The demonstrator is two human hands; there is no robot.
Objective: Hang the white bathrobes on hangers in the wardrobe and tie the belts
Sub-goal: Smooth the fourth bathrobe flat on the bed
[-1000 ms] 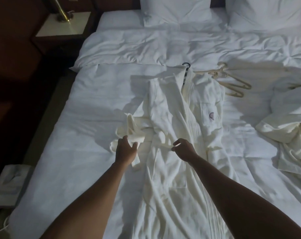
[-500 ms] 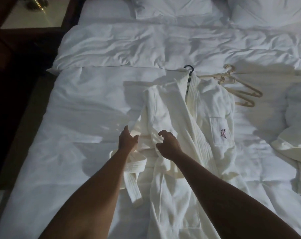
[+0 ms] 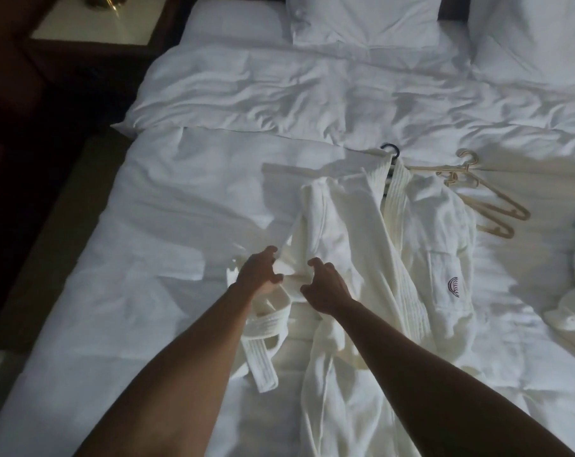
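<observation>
A white bathrobe (image 3: pixel 411 252) lies flat on the bed, on a hanger whose black hook (image 3: pixel 390 148) shows above the collar. A dark crest marks its chest pocket. Its belt (image 3: pixel 266 338) loops at the robe's left side, one end trailing toward me. My left hand (image 3: pixel 258 272) grips the belt near the waist. My right hand (image 3: pixel 325 286) hovers just right of it over the robe's waist, fingers curled and apart, holding nothing. A second bathrobe (image 3: pixel 572 311) lies crumpled at the right edge.
Two cream plastic hangers (image 3: pixel 477 192) lie on the duvet right of the robe's collar. White pillows (image 3: pixel 361 18) sit at the head of the bed. A bedside table (image 3: pixel 91 24) stands at the top left, dark floor along the bed's left side.
Both hands came closer together at the robe's waist. My right hand let go of the belt and opened; the left kept its grip. The belt loop now hangs below my left hand.
</observation>
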